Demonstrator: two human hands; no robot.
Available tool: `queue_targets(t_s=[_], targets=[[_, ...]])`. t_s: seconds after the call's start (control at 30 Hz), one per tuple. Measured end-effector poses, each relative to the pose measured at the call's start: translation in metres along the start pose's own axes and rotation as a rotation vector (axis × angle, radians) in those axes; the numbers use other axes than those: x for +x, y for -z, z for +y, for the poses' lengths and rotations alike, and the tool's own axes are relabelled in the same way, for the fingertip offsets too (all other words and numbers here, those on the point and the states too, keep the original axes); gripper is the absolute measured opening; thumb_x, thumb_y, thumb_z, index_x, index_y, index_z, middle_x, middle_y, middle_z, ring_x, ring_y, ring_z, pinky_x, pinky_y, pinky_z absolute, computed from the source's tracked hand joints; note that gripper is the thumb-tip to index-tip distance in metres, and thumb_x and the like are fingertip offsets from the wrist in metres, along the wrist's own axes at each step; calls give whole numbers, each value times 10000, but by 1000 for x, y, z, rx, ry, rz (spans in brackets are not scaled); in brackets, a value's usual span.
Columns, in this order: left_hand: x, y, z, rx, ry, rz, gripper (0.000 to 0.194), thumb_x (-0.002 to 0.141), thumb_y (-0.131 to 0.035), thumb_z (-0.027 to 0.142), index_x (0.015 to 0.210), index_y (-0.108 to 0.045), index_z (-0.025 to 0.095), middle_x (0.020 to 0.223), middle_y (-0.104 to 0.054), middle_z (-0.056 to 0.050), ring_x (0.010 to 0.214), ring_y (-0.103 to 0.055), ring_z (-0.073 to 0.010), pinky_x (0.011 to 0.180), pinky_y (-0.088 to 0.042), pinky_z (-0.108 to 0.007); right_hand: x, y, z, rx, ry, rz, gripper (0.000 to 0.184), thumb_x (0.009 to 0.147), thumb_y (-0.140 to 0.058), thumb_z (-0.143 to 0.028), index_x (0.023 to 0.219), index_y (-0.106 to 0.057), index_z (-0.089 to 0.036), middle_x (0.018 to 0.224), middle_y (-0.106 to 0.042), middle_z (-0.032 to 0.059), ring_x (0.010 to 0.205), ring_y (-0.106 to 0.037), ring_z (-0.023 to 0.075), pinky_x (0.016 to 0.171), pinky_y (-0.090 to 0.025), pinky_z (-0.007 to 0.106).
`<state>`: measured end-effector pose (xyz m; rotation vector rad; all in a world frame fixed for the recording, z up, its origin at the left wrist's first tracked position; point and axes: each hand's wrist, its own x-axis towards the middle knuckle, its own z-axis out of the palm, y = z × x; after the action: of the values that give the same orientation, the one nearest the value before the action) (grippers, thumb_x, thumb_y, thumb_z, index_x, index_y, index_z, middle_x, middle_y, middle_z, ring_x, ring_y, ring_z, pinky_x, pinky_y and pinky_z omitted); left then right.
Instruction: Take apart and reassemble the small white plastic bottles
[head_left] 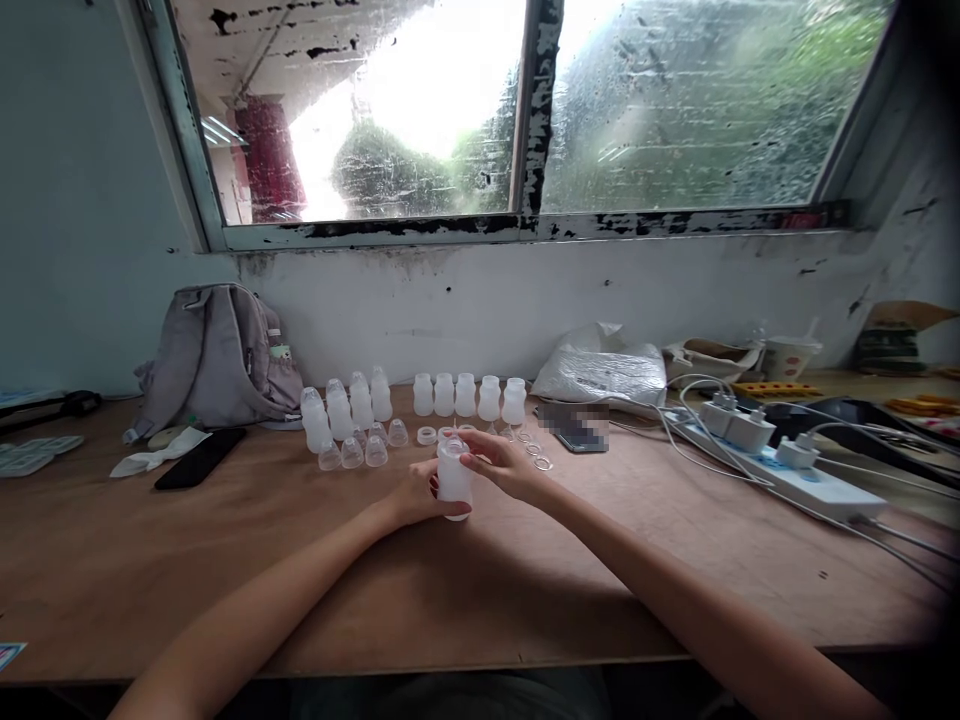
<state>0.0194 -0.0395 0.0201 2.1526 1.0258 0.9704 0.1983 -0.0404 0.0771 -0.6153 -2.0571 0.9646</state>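
– My left forearm (270, 605) and right forearm (675, 590) were nearest, crossing the front edge of the tabletop (390, 610).

– And your hands?

– Both were clamped on one frosted bottle (454, 485). My left hand (420, 495) was wrapped round its body from the side; my right hand (506, 465) had thumb and fingers closed about its upper end. I couldn't tell how firmly.

– Where was that bottle?

– Roughly upright in front of me, near the middle, its base down at the wood.

– What was beyond it?

– Five uncapped bottles (465, 395) stood in a row. Left of them were four capped bottles (339, 410), with clear dome caps (376, 452) sitting in front. A white ring (427, 436) lay just behind my hands, and clear rings (541, 463) lay to the right, near a phone (585, 432).

– Anything at the sides?

– A grey backpack (217, 360) leaned by the wall on the left. On the right I had a white power strip (817, 487) with chargers (750, 432) plugged in, and a silvery bag (604, 370) behind the phone.
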Motion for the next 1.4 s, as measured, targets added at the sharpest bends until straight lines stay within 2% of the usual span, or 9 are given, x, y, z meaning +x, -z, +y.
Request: queue_targets(t_s=[0.2,0.33,0.6,0.73,0.83,0.93,1.1,1.27,1.4], targets=[[1,7,-5,-154,5,-145,465,564,-699,372,945,-577,135,855,-588,-46,769,-530,-180,667,-411,-275,2,10,-11,131,-58,-168,341,770,-504,-375,1059,-548,-199,1098,-541,50,1022,-490,185,868,-391,317],[1,10,-3,-239,-16,-224,429,630,-653,372,969,-568,124,880,-581,-51,814,-528,-190,707,-403,-282,3,12,-16,72,-78,-170,314,757,-521,-388,991,-551,-181,1029,-556,52,942,-514,179,809,-412,307],[-2,4,12,71,45,-64,588,563,-661,494,1020,-525,149,870,-553,-37,748,-505,-165,657,-411,-275,0,12,-16,-309,31,-6,244,726,-564,-412,793,-530,-180,794,-563,12,749,-504,143,730,-395,283],[-4,-2,17,175,22,29,598,554,-650,530,1000,-530,150,887,-541,-50,776,-497,-180,680,-411,-288,-3,9,-15,-349,23,27,276,735,-549,-426,888,-573,-197,878,-583,33,787,-515,157,706,-404,283],[-4,-7,15,173,3,83,583,564,-645,527,989,-527,147,869,-542,-46,743,-491,-168,658,-408,-280,-2,5,-12,-262,-34,102,312,725,-552,-448,893,-608,-191,903,-581,48,774,-525,159,657,-418,273],[-3,-7,11,91,6,51,535,576,-653,490,961,-532,139,829,-546,-32,698,-485,-148,618,-403,-259,0,3,-8,-51,-91,77,333,740,-537,-442,918,-629,-177,940,-587,62,828,-541,177,701,-428,290],[0,5,4,-113,18,-128,461,598,-663,417,952,-555,142,826,-563,-18,723,-505,-142,649,-401,-245,0,10,-10,174,-117,-52,373,754,-542,-396,1062,-577,-187,1067,-570,68,1000,-501,207,852,-386,335],[-2,9,1,-155,26,-169,444,599,-665,414,936,-572,140,811,-571,-17,732,-508,-146,665,-392,-249,-3,13,-14,145,-98,-150,363,798,-487,-384,1108,-539,-201,1075,-558,59,1024,-482,195,867,-376,329],[-2,5,0,-118,43,-127,467,579,-677,426,931,-570,140,811,-567,-19,723,-509,-148,647,-394,-250,-1,10,-14,21,-64,-107,356,789,-498,-395,1086,-553,-207,1042,-541,60,928,-517,175,793,-417,300]])
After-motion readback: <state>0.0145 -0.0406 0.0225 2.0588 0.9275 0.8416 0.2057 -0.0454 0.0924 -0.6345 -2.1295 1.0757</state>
